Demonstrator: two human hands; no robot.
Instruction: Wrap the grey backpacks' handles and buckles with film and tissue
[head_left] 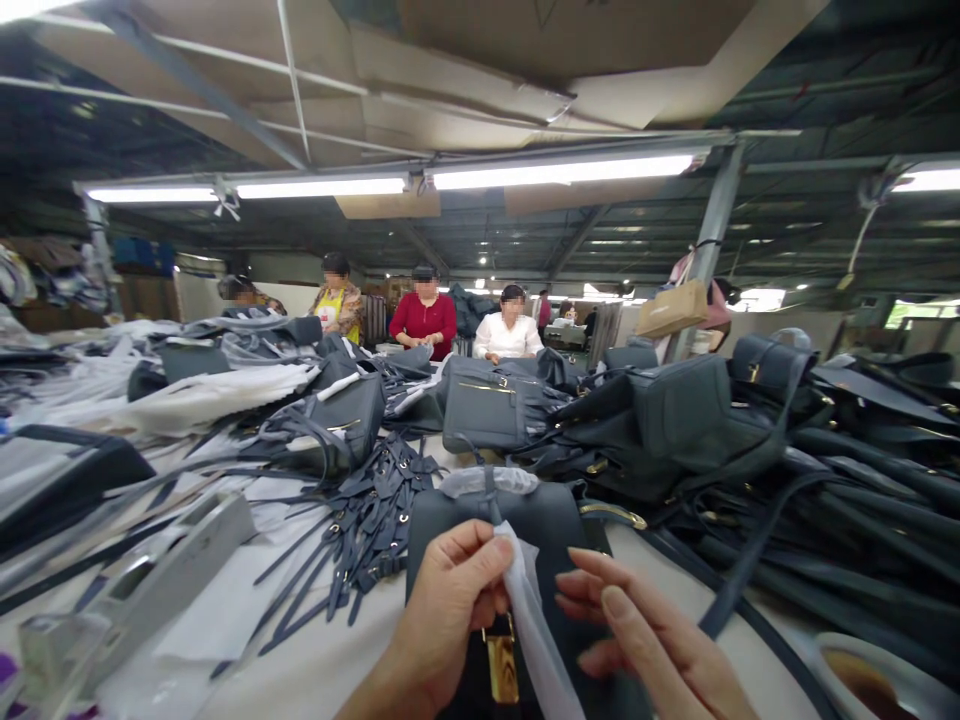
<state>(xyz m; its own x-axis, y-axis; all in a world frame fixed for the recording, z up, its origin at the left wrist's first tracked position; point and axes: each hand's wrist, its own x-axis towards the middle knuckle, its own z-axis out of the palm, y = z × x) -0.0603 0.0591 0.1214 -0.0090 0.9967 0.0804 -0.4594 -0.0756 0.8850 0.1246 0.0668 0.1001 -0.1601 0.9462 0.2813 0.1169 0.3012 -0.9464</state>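
A dark backpack [547, 515] lies in front of me, its top handle [491, 483] wrapped in clear plastic. My left hand [457, 590] pinches the upper end of a strip of thin white wrapping [531, 600] over the bag's front. The strip hangs down toward the bottom edge of the view. Just below my left fingers is a gold clasp [502, 668]. My right hand [645, 630] is to the right of the strip, fingers apart, holding nothing.
Small dark straps with buckles [379, 510] lie left of the backpack, beside a grey metal device [142, 580]. Dark bags [487, 400] are piled behind and right. A round container [862, 675] is at lower right. Several people [424, 318] are across the table.
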